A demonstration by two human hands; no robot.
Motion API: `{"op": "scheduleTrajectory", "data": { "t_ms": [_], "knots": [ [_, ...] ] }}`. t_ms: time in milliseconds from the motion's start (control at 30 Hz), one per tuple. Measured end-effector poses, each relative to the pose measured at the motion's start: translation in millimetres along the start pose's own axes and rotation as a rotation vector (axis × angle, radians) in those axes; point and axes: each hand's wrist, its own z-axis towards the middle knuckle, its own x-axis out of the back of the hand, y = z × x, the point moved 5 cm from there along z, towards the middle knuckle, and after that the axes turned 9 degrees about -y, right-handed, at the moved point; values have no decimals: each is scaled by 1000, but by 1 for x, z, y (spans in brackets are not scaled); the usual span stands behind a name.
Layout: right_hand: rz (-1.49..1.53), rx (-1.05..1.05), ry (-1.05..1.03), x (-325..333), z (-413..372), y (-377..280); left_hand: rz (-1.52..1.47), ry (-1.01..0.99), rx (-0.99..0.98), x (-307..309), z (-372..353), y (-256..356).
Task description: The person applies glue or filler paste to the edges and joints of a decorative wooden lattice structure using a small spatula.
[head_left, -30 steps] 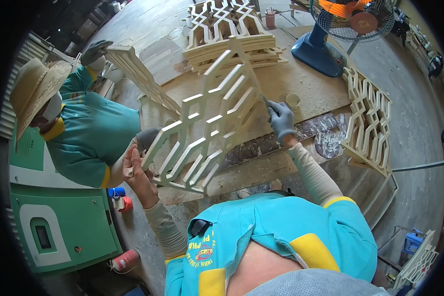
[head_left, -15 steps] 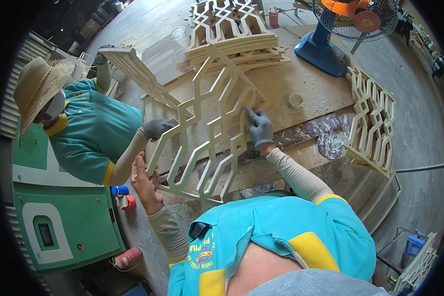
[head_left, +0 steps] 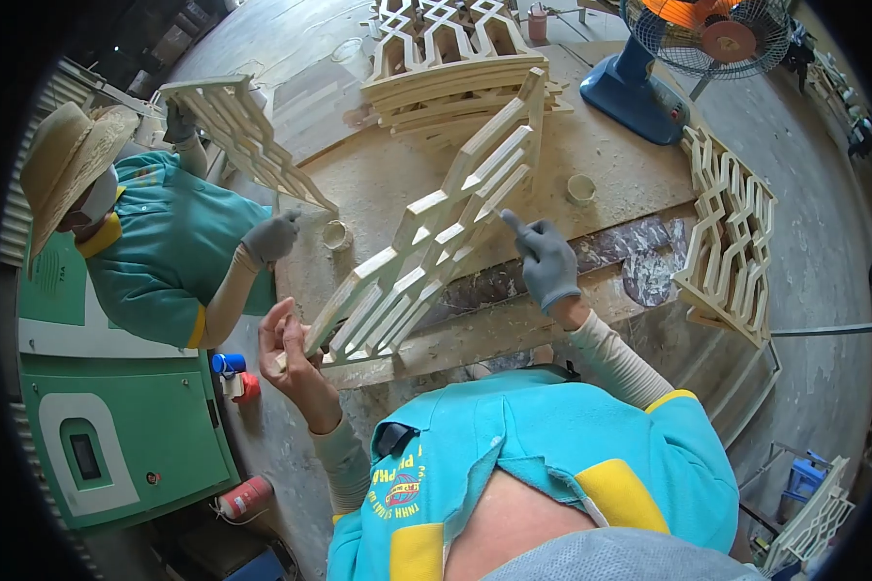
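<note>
A pale wooden lattice panel [head_left: 378,264] stands tilted on edge over the workbench, its outer edge turned towards me. My bare left hand [head_left: 298,366] grips its lower left corner between thumb and fingers. Close to the right side of the panel is my right hand [head_left: 548,263], in a grey glove. Its index finger points at the slats while the other fingers are partly curled, and nothing shows in it. A small cup [head_left: 581,190] of pale material sits on the bench beyond that hand.
Across the left side, a co-worker [head_left: 179,247] in a straw hat holds another lattice panel [head_left: 252,136]. Near them is a second cup [head_left: 337,235]. Stacked panels [head_left: 455,85] lie at the back, more panels [head_left: 729,232] at right, beside a blue fan [head_left: 635,97].
The panel has turned from face-on to nearly edge-on, still in my left hand. My right hand has drawn back to the right. The co-worker's gloved hand has moved off towards the left.
</note>
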Motion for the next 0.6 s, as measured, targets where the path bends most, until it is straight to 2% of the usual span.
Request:
{"op": "scheduleTrajectory", "data": {
  "t_ms": [33,233,400,500,600],
  "knots": [
    [0,-9,-7,-3,-3,-1,11,17,50,0,-5,1],
    [-50,-95,-108,-17,-8,-12,23,22,-18,-3,-13,4],
    [-128,-145,-227,1,-23,-9,36,25,-28,-5,-16,5],
    [-80,-143,-168,12,-15,-1,31,33,-44,-5,-20,5],
    [-140,-189,-264,9,-2,-3,45,38,-80,-3,-24,1]
  ]
}}
